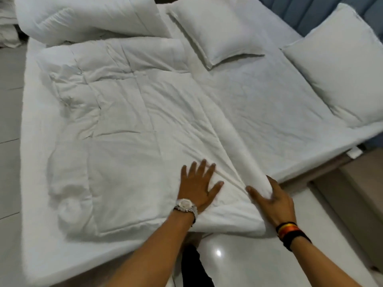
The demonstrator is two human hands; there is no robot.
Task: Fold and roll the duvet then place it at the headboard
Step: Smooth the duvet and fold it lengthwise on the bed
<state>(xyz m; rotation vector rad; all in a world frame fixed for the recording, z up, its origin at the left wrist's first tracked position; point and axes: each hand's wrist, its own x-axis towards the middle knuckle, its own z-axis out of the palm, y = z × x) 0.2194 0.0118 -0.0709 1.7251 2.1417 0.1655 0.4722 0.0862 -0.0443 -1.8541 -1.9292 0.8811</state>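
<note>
A white quilted duvet [124, 125] lies spread and wrinkled over the left and middle of the bed, with its far part bunched in a heap at the upper left. My left hand [196, 183], wearing a silver watch, presses flat on the duvet near its front edge, fingers apart. My right hand [269, 197], with dark wristbands, curls around a fold of the duvet's near right corner. The blue padded headboard [315, 15] runs along the upper right.
Two white pillows lie on the mattress [259, 96]: one [215, 30] at the top middle, one [339, 65] against the headboard at right. Glossy white floor [238, 262] is at the lower right, grey floor at the left. A beige cabinet [356, 183] stands at the right edge.
</note>
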